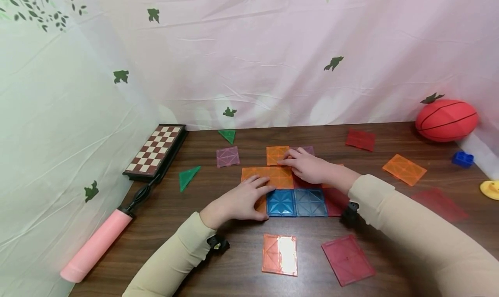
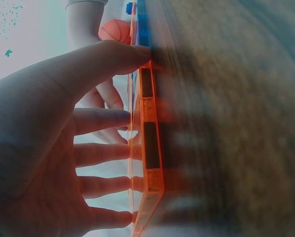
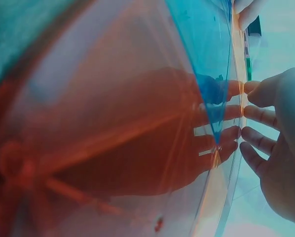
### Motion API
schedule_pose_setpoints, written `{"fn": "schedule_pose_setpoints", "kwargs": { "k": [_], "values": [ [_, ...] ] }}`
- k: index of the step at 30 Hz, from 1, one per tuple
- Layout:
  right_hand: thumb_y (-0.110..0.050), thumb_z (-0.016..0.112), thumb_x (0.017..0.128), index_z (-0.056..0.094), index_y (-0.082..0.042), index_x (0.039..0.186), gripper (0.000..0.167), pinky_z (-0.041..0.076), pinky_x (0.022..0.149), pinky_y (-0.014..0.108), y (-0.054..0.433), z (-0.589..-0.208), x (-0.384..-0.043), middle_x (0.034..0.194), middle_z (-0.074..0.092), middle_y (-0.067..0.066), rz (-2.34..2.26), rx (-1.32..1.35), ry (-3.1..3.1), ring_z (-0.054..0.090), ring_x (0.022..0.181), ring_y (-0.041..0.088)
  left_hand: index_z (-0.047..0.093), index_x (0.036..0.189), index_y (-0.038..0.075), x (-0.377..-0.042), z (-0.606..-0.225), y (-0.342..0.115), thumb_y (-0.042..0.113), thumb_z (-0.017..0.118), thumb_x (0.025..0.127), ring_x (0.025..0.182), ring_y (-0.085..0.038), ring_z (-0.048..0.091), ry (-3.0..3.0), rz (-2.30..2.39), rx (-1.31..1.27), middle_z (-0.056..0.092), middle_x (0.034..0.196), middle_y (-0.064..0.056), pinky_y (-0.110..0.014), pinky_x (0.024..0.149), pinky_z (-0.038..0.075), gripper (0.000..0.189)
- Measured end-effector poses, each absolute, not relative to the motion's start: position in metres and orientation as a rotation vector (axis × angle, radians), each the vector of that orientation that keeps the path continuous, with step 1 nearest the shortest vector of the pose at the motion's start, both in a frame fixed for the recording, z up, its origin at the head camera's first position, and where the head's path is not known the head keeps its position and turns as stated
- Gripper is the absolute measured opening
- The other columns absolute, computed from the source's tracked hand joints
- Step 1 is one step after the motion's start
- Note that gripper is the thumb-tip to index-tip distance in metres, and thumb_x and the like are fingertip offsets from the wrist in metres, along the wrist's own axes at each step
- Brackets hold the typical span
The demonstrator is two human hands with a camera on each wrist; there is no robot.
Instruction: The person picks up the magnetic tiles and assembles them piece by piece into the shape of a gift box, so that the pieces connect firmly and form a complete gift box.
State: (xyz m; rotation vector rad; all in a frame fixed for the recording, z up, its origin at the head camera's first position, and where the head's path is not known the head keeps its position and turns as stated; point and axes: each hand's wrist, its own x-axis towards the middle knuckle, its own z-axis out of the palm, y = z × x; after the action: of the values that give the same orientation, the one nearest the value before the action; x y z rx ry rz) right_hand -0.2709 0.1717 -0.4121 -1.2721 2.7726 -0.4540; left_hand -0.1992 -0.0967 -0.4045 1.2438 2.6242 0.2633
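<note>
Translucent coloured tiles lie flat, edge to edge, on the brown table. My left hand (image 1: pixel 241 201) rests spread on the left orange tiles (image 1: pixel 253 172), thumb and fingertips on the surface. Beside its thumb are a blue tile (image 1: pixel 280 202) and a paler blue tile (image 1: pixel 311 202). My right hand (image 1: pixel 309 167) reaches over the red tiles, its fingertips touching the back row near an orange tile (image 1: pixel 276 156) and a purple tile (image 1: pixel 308 150). The right wrist view shows those fingertips (image 3: pixel 251 113) against the tile surface. The right forearm and hand partly hide the tiles below.
Loose tiles lie around: an orange one (image 1: pixel 279 254) and a dark pink one (image 1: pixel 348 259) in front, a purple one (image 1: pixel 228 156) at left, others at right. A chessboard (image 1: pixel 155 152), pink-handled pump (image 1: pixel 97 245), red ball (image 1: pixel 446 120), blue block (image 1: pixel 463 159) and yellow duck (image 1: pixel 490 189) stand near the edges.
</note>
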Motion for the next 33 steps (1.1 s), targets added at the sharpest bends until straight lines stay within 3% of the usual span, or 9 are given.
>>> {"fn": "schedule_pose_setpoints", "kwargs": {
  "k": [8, 12, 16, 22, 26, 29, 33],
  "values": [
    [-0.002, 0.059, 0.099, 0.062, -0.01, 0.14, 0.042, 0.046, 0.101, 0.053, 0.176, -0.411, -0.267, 0.133, 0.055, 0.015, -0.424, -1.294, 2.754, 0.047, 0.117, 0.037, 0.049, 0.152, 0.012, -0.199, -0.403, -0.096, 0.046, 0.077, 0.088, 0.145, -0.043, 0.032, 2.623, 0.266, 1.225, 0.037, 0.159, -0.018, -0.054, 0.116, 0.03, 0.077],
    [-0.006, 0.061, 0.1, 0.059, -0.009, 0.144, 0.043, 0.039, 0.107, 0.058, 0.182, -0.412, -0.264, 0.141, 0.055, 0.018, -0.491, -1.261, 2.72, 0.045, 0.128, 0.041, 0.049, 0.152, 0.012, -0.199, -0.403, -0.095, 0.046, 0.077, 0.088, 0.146, -0.042, 0.032, 2.62, 0.265, 1.216, 0.037, 0.16, -0.017, -0.053, 0.117, 0.028, 0.077],
    [-0.018, 0.064, 0.101, 0.053, -0.01, 0.148, 0.049, 0.032, 0.111, 0.063, 0.197, -0.413, -0.256, 0.151, 0.047, 0.02, -0.596, -1.166, 2.671, 0.037, 0.139, 0.043, 0.048, 0.153, 0.014, -0.198, -0.404, -0.095, 0.046, 0.077, 0.088, 0.147, -0.041, 0.03, 2.617, 0.271, 1.195, 0.036, 0.161, -0.016, -0.052, 0.118, 0.027, 0.078],
    [-0.044, 0.071, 0.094, 0.049, -0.013, 0.152, 0.07, 0.034, 0.106, 0.069, 0.239, -0.417, -0.233, 0.159, 0.034, 0.019, -0.65, -1.094, 2.644, 0.027, 0.144, 0.045, 0.047, 0.154, 0.015, -0.199, -0.406, -0.095, 0.045, 0.077, 0.088, 0.148, -0.041, 0.028, 2.616, 0.288, 1.177, 0.034, 0.162, -0.015, -0.052, 0.119, 0.026, 0.078],
    [-0.05, 0.076, 0.087, 0.048, -0.015, 0.153, 0.08, 0.023, 0.107, 0.076, 0.265, -0.42, -0.216, 0.163, 0.027, 0.019, -0.69, -1.115, 2.605, 0.018, 0.146, 0.049, 0.047, 0.154, 0.014, -0.199, -0.407, -0.095, 0.044, 0.077, 0.089, 0.148, -0.042, 0.027, 2.612, 0.299, 1.171, 0.033, 0.162, -0.016, -0.052, 0.119, 0.024, 0.078],
    [-0.053, 0.079, 0.083, 0.046, -0.017, 0.154, 0.086, 0.022, 0.106, 0.077, 0.278, -0.42, -0.207, 0.165, 0.023, 0.018, -0.705, -1.125, 2.583, 0.014, 0.147, 0.051, 0.051, 0.15, 0.012, -0.196, -0.404, -0.094, 0.041, 0.077, 0.089, 0.146, -0.041, 0.032, 2.618, 0.307, 1.189, 0.038, 0.159, -0.017, -0.05, 0.118, 0.027, 0.073],
    [-0.054, 0.082, 0.08, 0.044, -0.02, 0.156, 0.091, 0.028, 0.104, 0.076, 0.287, -0.422, -0.199, 0.166, 0.02, 0.016, -0.705, -1.13, 2.574, 0.013, 0.148, 0.048, 0.059, 0.142, 0.007, -0.184, -0.394, -0.079, 0.034, 0.076, 0.093, 0.136, -0.03, 0.047, 2.621, 0.32, 1.295, 0.052, 0.146, -0.014, -0.041, 0.113, 0.037, 0.058]
  ]
}}
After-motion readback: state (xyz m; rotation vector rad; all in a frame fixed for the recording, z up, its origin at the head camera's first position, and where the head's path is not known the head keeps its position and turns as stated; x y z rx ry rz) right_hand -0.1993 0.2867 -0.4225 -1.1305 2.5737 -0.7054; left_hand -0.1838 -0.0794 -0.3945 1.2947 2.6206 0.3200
